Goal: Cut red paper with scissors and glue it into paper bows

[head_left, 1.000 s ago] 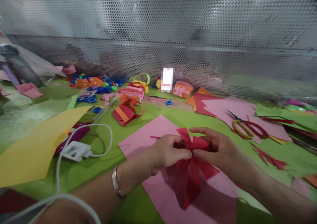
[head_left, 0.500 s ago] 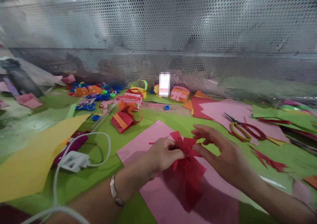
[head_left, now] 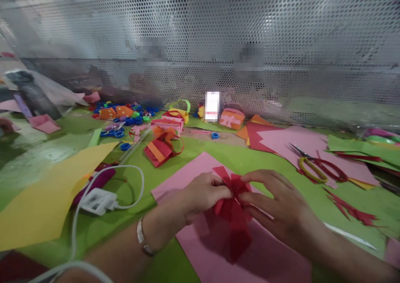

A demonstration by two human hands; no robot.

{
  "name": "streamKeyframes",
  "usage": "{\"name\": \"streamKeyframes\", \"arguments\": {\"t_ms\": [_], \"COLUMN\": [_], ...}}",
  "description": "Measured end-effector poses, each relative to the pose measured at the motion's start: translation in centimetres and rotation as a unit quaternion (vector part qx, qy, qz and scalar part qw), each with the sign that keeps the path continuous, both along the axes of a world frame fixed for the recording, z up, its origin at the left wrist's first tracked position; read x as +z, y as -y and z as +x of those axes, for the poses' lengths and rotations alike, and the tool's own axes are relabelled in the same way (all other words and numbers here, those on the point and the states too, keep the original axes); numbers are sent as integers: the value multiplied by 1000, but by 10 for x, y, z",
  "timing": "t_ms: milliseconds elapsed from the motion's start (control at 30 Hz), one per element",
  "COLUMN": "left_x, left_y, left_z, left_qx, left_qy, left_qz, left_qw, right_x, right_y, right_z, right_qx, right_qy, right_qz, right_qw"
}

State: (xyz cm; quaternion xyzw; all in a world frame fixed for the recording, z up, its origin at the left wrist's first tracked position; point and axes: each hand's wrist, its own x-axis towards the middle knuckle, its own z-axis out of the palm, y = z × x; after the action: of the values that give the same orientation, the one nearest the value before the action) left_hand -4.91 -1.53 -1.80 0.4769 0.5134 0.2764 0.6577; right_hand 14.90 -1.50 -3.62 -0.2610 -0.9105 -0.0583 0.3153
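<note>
A red paper bow (head_left: pixel 233 210) with long tails is held just above a pink sheet (head_left: pixel 200 249) on the green table. My left hand (head_left: pixel 201 195) is closed, pinching the bow's centre from the left; a metal bangle sits on that wrist. My right hand (head_left: pixel 276 210) comes in from the right, thumb and forefinger pressed on the bow's knot, the other fingers stretched forward.
Scissors (head_left: pixel 318 170) with red and yellow handles lie on pink paper at the right, red scraps (head_left: pixel 353 212) near them. A white charger (head_left: pixel 98 200) and cable lie left, beside a yellow sheet (head_left: pixel 46 199). Small paper baskets (head_left: pixel 162 147) and blue rings (head_left: pixel 125 120) crowd the back, before a perforated metal wall.
My right hand lifted off the bow with fingers spread, then came back down and pinched its centre. The bow's loops look tighter now. The left hand kept its hold.
</note>
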Motion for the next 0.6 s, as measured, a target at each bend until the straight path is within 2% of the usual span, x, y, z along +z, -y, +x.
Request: {"name": "streamKeyframes", "arguments": {"t_ms": [133, 233, 300, 400, 600], "left_x": [1, 5, 7, 8, 4], "left_y": [3, 6, 7, 6, 2], "left_z": [2, 2, 1, 0, -4], "left_qx": [-9, -23, -20, -17, -41], "left_qy": [10, 53, 38, -7, -23], "left_qz": [-13, -21, -16, -19, -36], "left_qw": [1000, 998, 999, 1000, 998], "right_x": [3, 4, 4, 5, 7], "right_y": [6, 9, 9, 6, -1], "right_z": [-4, -4, -1, 3, 3], "right_qx": [-18, -16, -9, 26, 84], "right_qy": [32, 54, 44, 23, 29], "right_qz": [107, 147, 129, 62, -31], "right_qw": [994, 988, 991, 997, 996]}}
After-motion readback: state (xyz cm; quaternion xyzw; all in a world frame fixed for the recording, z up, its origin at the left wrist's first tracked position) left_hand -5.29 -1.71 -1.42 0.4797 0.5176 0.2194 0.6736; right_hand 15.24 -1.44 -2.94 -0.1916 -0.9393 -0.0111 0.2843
